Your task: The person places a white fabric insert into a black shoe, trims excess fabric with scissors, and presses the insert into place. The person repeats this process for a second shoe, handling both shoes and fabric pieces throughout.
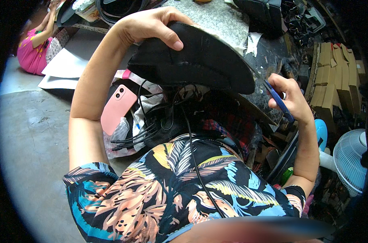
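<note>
My left hand (155, 28) grips the upper edge of a stiff black curved panel (200, 60), its thumb pressed on the near face and its other fingers behind. The panel is held up in front of me, tilted, with a pale strip along its far edge. At the panel's right end, my right hand (291, 95) is closed around a blue-handled tool (278, 97). The tool's narrow dark tip points up toward the panel's edge; whether it touches, I cannot tell. Its exact kind is not clear.
A pink phone (120, 107) lies at left beside black cables (141, 135). Beyond the panel is a speckled stone slab (220, 24). Stacked tan cardboard pieces (330, 81) and a fan (350, 160) stand at right. Far left, a person in pink (32, 54) sits near white sheets (66, 65).
</note>
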`<control>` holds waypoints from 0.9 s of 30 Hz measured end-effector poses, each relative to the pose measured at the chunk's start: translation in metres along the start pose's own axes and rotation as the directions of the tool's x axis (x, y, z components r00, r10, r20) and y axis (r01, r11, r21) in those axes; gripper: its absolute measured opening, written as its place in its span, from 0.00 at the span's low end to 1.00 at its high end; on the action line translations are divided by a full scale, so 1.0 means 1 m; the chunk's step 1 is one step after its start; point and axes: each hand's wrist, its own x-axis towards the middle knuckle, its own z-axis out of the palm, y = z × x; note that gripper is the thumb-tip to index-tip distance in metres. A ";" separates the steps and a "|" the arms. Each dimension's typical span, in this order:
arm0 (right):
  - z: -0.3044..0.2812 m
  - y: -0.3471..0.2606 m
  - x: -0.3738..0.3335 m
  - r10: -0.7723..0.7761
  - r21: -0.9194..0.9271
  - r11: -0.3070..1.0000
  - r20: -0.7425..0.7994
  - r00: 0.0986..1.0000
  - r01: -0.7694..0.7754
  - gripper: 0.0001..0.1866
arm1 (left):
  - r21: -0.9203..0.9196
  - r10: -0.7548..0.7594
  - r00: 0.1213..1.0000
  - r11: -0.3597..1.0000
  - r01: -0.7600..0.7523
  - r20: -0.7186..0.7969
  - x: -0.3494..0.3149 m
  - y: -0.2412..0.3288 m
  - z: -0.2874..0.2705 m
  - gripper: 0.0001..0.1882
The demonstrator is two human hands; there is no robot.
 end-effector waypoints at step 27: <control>0.012 -0.010 0.022 0.024 -0.117 0.993 0.029 0.999 -0.020 0.24 | 0.085 0.062 0.991 0.994 -0.073 0.120 0.014 0.000 0.013 0.19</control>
